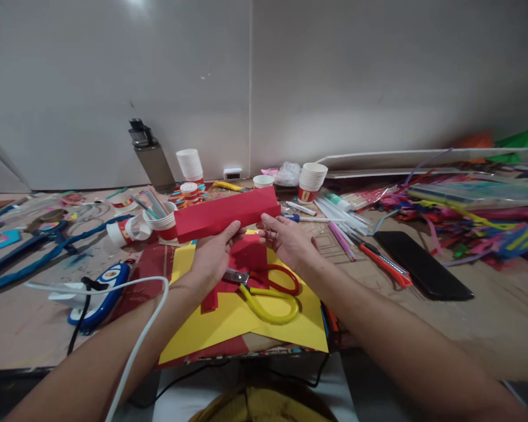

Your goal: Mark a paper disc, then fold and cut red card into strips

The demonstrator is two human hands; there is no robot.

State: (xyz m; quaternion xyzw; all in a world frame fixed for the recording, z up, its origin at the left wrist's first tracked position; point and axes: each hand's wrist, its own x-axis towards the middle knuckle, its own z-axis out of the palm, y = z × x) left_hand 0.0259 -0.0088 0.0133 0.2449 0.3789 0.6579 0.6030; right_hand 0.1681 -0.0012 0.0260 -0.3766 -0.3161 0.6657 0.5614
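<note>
A long folded strip of red paper [226, 214] is held up over the table by both hands. My left hand [213, 258] grips its lower edge near the middle, fingers closed on it. My right hand [286, 240] pinches the lower edge further right. Below the hands lie a smaller red paper piece [249, 252], scissors [268, 293] with a red and a yellow handle, and a yellow sheet [229, 319] on top of a red sheet.
Stacks of paper cups [190, 165] [310, 181], a dark bottle [152, 155], a cup with tools [161, 220], an orange utility knife [385, 264], a black phone [422, 272], a glue gun [99, 293] with a white cable, pens and heaps of coloured paper strips [466, 220] cover the table.
</note>
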